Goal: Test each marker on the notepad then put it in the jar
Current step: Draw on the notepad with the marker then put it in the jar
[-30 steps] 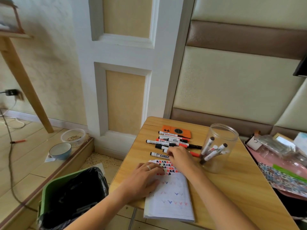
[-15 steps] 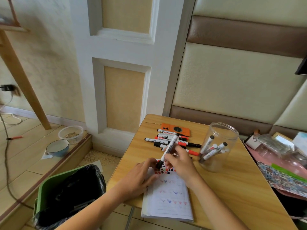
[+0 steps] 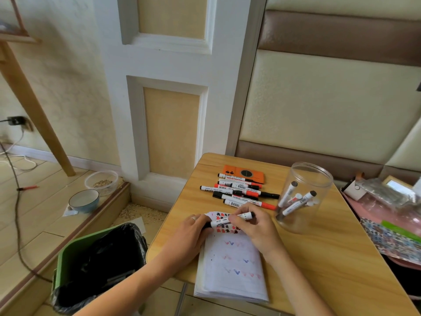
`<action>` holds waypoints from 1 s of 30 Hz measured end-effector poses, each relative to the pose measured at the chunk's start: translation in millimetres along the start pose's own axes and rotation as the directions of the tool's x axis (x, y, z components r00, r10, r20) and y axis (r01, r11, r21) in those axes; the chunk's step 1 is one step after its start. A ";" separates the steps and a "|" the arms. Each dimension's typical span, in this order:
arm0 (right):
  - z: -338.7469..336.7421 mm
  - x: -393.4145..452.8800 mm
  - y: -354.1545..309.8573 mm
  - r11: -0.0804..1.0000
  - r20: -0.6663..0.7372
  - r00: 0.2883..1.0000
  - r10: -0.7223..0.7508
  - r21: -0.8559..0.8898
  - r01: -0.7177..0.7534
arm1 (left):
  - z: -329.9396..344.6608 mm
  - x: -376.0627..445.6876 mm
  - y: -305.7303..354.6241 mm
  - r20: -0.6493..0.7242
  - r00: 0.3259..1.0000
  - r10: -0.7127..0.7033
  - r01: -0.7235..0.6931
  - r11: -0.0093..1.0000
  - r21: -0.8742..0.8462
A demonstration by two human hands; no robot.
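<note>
A white marker with black ends (image 3: 222, 222) lies level between my two hands, just above the top of the notepad (image 3: 232, 267). My left hand (image 3: 189, 236) grips its left end, where the cap sits. My right hand (image 3: 252, 229) holds the barrel near the right end. The notepad's white page carries rows of red and blue check marks. Several more markers (image 3: 239, 192) lie in a loose row on the wooden table (image 3: 319, 258) behind my hands. A clear plastic jar (image 3: 304, 197) stands to the right with several markers leaning inside.
An orange flat case (image 3: 246, 173) lies behind the marker row. A green bin with a black bag (image 3: 95, 265) stands left of the table. Bags and patterned packets (image 3: 391, 231) crowd the right edge. Two bowls (image 3: 91, 192) sit on the floor.
My right hand lifted one marker off the row and swung it level over the notepad. My left hand rose from the page and took hold of its left end.
</note>
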State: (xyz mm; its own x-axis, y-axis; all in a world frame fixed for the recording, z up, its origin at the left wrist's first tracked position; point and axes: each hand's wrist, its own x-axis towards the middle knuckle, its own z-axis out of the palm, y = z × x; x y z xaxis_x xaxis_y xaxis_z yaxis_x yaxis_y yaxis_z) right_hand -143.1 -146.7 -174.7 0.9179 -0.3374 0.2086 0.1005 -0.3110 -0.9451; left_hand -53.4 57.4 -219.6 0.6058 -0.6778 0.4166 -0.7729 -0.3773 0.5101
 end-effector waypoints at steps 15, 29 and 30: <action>31.0 -14.5 4.4 0.388 0.396 0.819 -0.416 -0.737 0.554 | 0.5 -0.1 0.2 -0.003 0.995 0.098 -0.098 0.993 0.073; 19.9 -15.3 -3.7 0.740 0.253 0.959 -0.128 -0.620 0.262 | -2.8 -0.2 0.7 -0.042 0.992 0.119 -0.114 0.989 0.095; 19.2 -15.0 -2.8 0.818 0.201 0.974 -0.104 -0.540 0.199 | -3.0 -0.2 1.6 -0.046 0.992 0.117 -0.112 0.988 0.106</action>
State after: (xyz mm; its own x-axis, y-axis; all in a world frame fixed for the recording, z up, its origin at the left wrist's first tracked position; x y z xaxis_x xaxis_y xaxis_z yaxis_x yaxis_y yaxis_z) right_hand -149.7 -123.7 -180.0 0.9610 -0.1174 0.2504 0.0573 -0.8013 -0.5955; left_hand -54.1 58.8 -216.6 0.5193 -0.6873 0.5078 -0.8513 -0.3639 0.3780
